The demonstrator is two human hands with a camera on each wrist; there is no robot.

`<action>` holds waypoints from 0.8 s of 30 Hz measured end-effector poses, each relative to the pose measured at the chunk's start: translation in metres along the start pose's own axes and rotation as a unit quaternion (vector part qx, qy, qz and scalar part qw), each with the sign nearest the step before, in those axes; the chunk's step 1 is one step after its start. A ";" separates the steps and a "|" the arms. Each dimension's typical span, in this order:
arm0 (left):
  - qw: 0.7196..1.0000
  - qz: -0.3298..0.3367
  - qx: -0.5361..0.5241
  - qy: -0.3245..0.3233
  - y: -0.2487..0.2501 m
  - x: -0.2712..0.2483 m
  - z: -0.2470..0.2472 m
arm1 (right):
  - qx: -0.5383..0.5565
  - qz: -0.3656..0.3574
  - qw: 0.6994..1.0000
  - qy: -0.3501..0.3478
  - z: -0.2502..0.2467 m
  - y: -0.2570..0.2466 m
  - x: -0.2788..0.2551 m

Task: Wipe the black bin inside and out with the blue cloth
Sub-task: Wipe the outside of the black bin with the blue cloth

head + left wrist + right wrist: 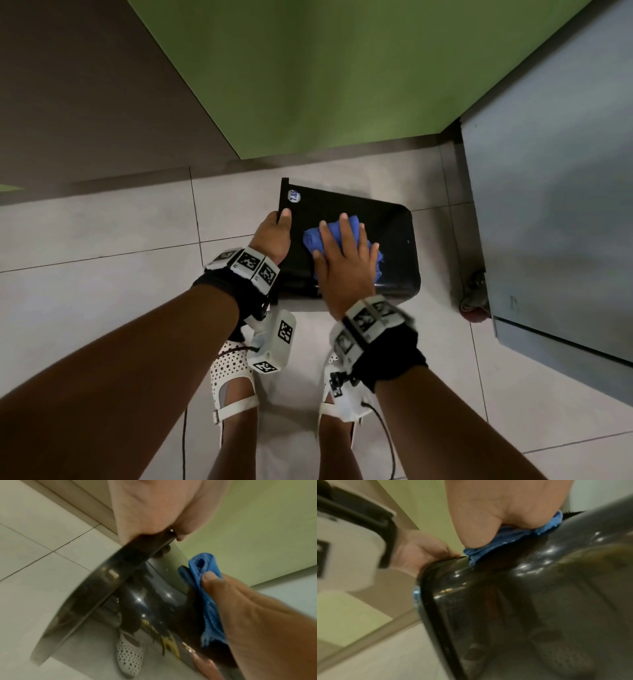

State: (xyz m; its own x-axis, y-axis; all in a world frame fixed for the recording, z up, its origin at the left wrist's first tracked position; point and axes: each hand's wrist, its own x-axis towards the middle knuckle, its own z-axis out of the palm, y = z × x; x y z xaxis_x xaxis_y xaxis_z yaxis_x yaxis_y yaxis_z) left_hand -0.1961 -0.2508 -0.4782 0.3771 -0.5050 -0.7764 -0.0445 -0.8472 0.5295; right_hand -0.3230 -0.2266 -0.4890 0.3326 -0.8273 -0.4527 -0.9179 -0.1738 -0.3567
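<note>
The black bin [394, 233] lies on its side on the tiled floor, with its open mouth to the left and a small round sticker [294, 196] near the rim. My left hand [279, 219] grips that rim, thumb on the outside and fingers hidden inside. My right hand [342, 253] lies flat with spread fingers on the bunched blue cloth [313, 240] and presses it against the bin's upturned outer wall. In the left wrist view the cloth [202, 566] sits under the right thumb against the glossy bin [137, 595]. The right wrist view shows the cloth [488, 550] under my palm.
A green panel [325, 85] rises just behind the bin. A grey cabinet [548, 205] on a castor wheel [474, 301] stands close on the right. My feet in white perforated shoes [233, 370] are just in front of the bin. Tiled floor [102, 240] stretches to the left.
</note>
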 end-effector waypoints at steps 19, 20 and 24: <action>1.000 -0.014 0.002 0.006 0.005 0.002 -0.001 | -0.029 0.107 0.992 0.055 -0.008 0.019 -0.003; 1.000 -0.016 0.005 0.009 0.005 0.003 -0.001 | -0.042 0.081 0.995 0.034 -0.001 0.005 -0.012; 1.000 -0.026 0.015 0.006 0.006 -0.001 -0.002 | -0.031 0.004 0.999 -0.013 0.009 -0.004 -0.026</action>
State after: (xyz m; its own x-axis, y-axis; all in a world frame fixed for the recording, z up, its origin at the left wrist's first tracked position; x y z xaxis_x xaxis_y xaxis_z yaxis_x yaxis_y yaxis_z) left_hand -0.1950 -0.2552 -0.4740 0.3899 -0.4580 -0.7989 -0.0519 -0.8771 0.4776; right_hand -0.3258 -0.1994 -0.4825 0.3307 -0.8145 -0.4766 -0.9316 -0.2012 -0.3026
